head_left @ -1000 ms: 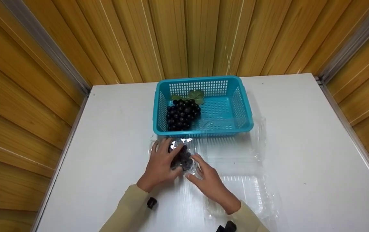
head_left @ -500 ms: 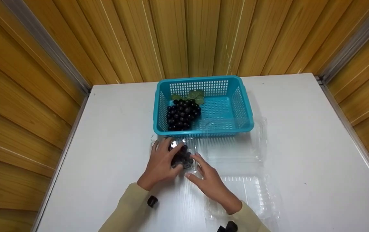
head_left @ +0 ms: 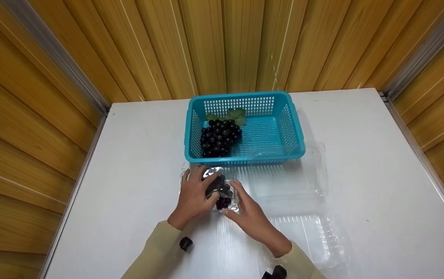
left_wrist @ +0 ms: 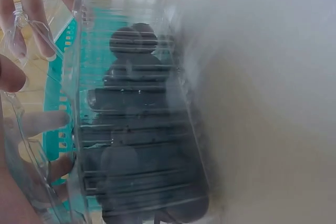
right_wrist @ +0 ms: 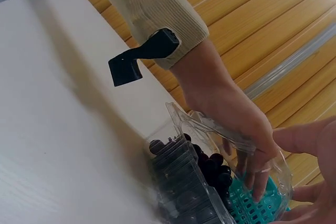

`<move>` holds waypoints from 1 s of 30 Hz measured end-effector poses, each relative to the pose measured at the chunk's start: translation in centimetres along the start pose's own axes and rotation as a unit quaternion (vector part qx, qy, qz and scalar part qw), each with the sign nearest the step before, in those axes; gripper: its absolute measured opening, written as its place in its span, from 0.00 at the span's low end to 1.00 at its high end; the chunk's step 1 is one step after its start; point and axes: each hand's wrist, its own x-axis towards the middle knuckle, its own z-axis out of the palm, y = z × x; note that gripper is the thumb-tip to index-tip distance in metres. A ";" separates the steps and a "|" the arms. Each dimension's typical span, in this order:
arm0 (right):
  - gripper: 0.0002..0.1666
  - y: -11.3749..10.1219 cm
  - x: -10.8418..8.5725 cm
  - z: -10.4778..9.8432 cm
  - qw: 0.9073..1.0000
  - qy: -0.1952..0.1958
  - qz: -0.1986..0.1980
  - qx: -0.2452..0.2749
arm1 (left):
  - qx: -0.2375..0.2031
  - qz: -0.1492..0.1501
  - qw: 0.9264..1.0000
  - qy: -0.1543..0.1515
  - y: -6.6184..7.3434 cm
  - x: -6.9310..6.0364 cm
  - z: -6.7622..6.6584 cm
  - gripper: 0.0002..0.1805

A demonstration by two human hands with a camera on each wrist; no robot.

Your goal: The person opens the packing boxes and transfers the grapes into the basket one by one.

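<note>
A small clear plastic box [head_left: 234, 203] holding dark grapes [head_left: 223, 202] lies between the hands, in front of the blue basket. My left hand [head_left: 194, 195] grips its lid, thumb toward the front. My right hand [head_left: 254, 219] touches the box's right side, fingers and thumb apart and fairly straight. Through the box's ribbed wall [left_wrist: 79, 82], the left wrist view shows the grapes [left_wrist: 142, 135] closely. In the right wrist view, the lid stands raised at an angle over the grapes [right_wrist: 212, 169], with the left hand [right_wrist: 231, 106] behind it.
The blue basket [head_left: 245, 159] at the back holds a bunch of black grapes [head_left: 220, 137] with green leaves. Right of the hands lies a large open clear container [head_left: 318, 236], its upper part [head_left: 284, 182] overlapping the basket's front rim. Wood-patterned walls surround the white table [head_left: 136, 155].
The small box and its lid have shifted between my hands, and the front grapes show more plainly. The large clear container has slid slightly right. The basket has not moved.
</note>
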 end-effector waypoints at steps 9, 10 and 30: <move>0.46 -0.3 -0.2 -0.3 1.000 -0.008 0.014 0.006 | -0.002 -0.015 0.999 -0.032 0.4 0.0 -0.6 0.29; 0.45 -0.4 -0.2 -0.3 1.000 -0.008 0.017 0.010 | -0.004 -0.015 0.999 -0.037 0.4 0.1 -0.8 0.29; 0.48 -0.4 -0.1 -1.0 0.998 0.016 0.056 0.038 | -0.047 -0.010 0.986 -0.158 0.3 1.8 -3.7 0.29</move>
